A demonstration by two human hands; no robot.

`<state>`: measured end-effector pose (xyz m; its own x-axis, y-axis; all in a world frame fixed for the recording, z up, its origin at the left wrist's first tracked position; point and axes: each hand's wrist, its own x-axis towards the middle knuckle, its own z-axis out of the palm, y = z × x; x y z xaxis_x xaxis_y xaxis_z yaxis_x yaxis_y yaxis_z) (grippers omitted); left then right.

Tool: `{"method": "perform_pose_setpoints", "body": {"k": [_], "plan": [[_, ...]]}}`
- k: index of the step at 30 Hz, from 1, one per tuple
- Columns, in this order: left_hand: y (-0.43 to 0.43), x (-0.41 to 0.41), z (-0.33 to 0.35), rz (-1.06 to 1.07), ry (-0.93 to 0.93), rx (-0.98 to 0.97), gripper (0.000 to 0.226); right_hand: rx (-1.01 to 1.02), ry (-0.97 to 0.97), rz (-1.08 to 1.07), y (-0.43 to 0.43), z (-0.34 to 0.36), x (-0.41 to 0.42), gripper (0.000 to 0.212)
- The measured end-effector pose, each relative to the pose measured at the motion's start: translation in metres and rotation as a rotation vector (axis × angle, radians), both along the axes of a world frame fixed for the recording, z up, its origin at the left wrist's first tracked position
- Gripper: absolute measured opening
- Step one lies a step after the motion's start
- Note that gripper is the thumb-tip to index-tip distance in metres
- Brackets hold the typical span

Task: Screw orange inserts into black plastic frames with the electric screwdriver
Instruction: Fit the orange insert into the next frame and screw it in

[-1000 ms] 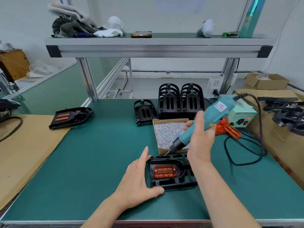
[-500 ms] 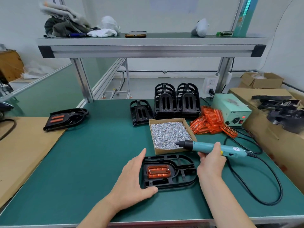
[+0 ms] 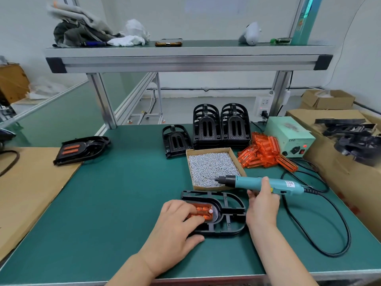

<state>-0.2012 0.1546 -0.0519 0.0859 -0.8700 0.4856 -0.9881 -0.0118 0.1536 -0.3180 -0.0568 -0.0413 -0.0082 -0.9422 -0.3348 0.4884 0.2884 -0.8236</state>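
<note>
Benchtop point(image 3: 123, 203) at ten o'clock carries a fitted frame point(image 3: 82, 149), well apart from the work. Near six o'clock the left hand point(image 3: 177, 223) lies flat, its fingers point(image 3: 189, 211) straight and close together, pressing the orange insert point(image 3: 204, 208) into the black frame point(image 3: 217, 213); the thumb rests at the frame's near edge. Insert and frame both run long from nine to three, and the insert's right end, with a silvery screw head or boss, shows just beyond the fingertips. At twelve o'clock from it sits the screw box point(image 3: 212, 168), and over its near right corner lies the electric screwdriver point(image 3: 259, 182), almost level, tip toward nine. The right hand point(image 3: 262, 205) is wrapped round its barrel, just beside the frame's three o'clock end. I cannot tell whether the bit carries a screw. In my judgement it must swing down toward seven o'clock to reach the insert's bare end. Spare inserts point(image 3: 266, 153) are heaped at two o'clock.
</note>
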Motion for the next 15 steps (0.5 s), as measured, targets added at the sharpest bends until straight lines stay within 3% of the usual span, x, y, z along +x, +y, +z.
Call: {"method": "perform_pose_setpoints", "body": {"k": [4,8,12,15], "plan": [[-0.004,-0.006,0.005,-0.010,-0.051,0.029,0.028,-0.009,-0.014,0.003,0.001,0.000,-0.001,0.025],[-0.001,-0.006,0.008,-0.002,0.024,0.013,0.021,-0.013,-0.024,-0.010,0.004,0.002,-0.001,0.031],[0.012,0.000,0.008,-0.006,0.231,0.044,0.025,-0.024,-0.023,-0.003,0.006,0.000,-0.004,0.042],[0.021,0.009,0.015,-0.007,0.378,0.111,0.036,-0.014,-0.042,0.015,0.009,0.000,-0.003,0.037]]}}
